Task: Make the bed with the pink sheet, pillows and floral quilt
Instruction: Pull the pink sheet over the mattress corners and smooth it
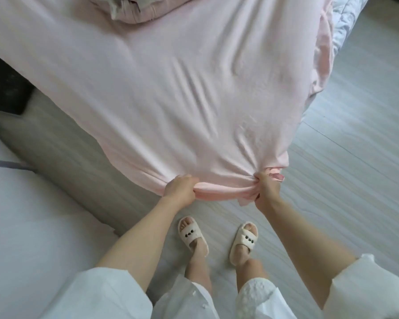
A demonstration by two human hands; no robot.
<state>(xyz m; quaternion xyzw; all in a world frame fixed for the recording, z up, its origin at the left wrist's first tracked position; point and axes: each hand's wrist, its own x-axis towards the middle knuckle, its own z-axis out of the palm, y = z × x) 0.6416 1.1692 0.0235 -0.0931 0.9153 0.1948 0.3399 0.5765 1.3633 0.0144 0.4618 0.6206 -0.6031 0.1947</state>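
- The pink sheet [161, 88] covers most of the upper and middle frame, spread over the bed, with its near edge hanging down toward the lower centre.
- The left hand [180, 188], just left of centre in the lower half, is curled tight around a bunched fold of the sheet's edge.
- The right hand [266, 189], right of centre at the same height, is clenched on the gathered corner of the sheet, with a bit of fabric sticking out beyond the fingers.
- Creases in the sheet fan up from both grips toward the middle of the frame.
- A heap of folded pink bedding [134, 8] lies on the sheet at the top edge, left of centre.
- White padded bedding [346, 21] shows in the upper right, beside the sheet's edge.
- The pale wood floor [355, 146] fills the right side and the bottom centre.
- Two cream slippers [192, 234] stand on the floor below the hands.
- White sleeves [97, 293] show at the bottom corners.
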